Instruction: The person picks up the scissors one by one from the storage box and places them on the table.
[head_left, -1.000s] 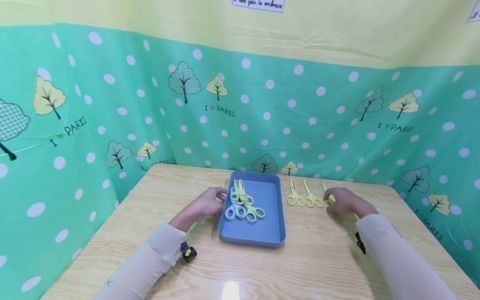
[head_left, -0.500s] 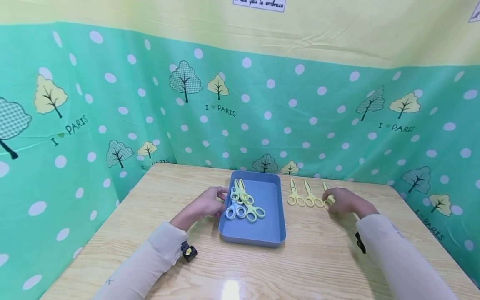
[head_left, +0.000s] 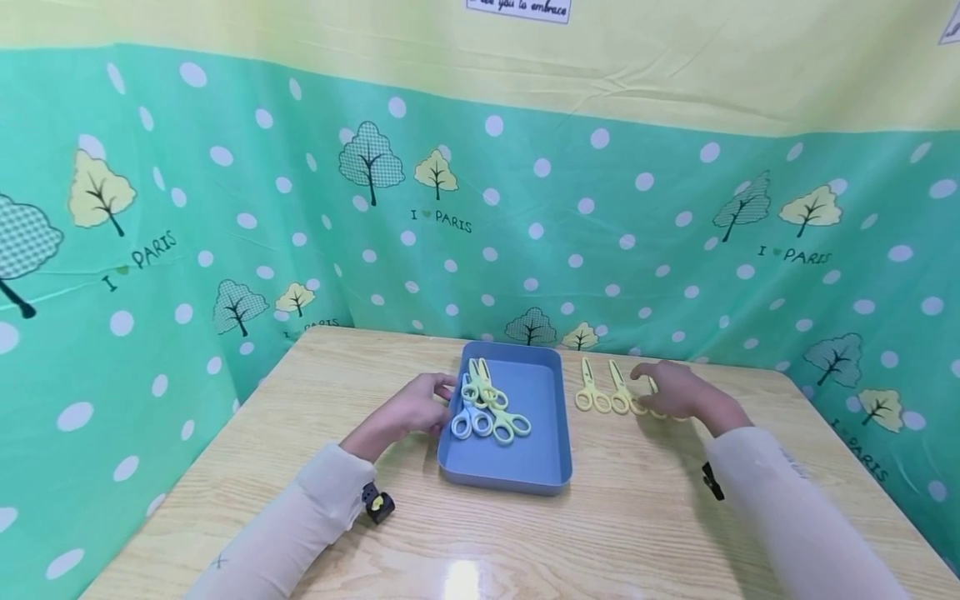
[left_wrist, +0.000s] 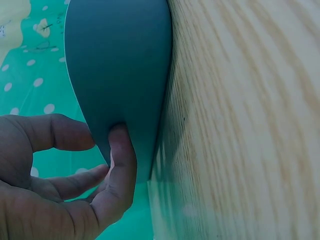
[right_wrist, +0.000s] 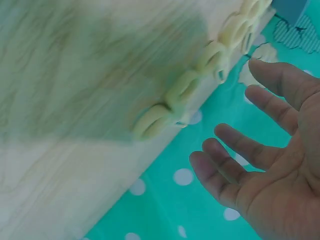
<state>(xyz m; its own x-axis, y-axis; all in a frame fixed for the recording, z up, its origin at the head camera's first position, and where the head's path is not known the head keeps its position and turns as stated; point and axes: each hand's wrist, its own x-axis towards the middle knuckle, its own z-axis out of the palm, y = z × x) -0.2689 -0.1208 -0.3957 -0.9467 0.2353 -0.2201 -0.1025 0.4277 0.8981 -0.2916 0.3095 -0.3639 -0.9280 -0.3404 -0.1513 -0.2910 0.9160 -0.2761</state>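
Observation:
A blue tray [head_left: 547, 442] stands on the table, with several scissors lying in a heap on its left side: yellow-green scissors [head_left: 484, 383] over a blue pair [head_left: 470, 410]. My left hand [head_left: 416, 408] pinches the tray's left wall, thumb on the outside and fingers at the rim in the left wrist view. Right of the tray, three pairs of yellow scissors lie in a row, blades pointing away. My right hand [head_left: 671, 392] hovers over the rightmost pair [right_wrist: 154, 121] with spread fingers, partly hiding it. The other two are the left pair [head_left: 587, 379] and middle pair [head_left: 618, 379].
The wooden table [head_left: 615, 517] ends at a green dotted curtain [head_left: 570, 242], close behind the scissors and tray. A black wrist strap [head_left: 377, 503] shows on the left arm, and another [head_left: 712, 482] on the right.
My right hand has let go of the rightmost yellow scissors, lifted slightly and opened its fingers. That pair now lies a little further right. The left hand and tray have stayed put.

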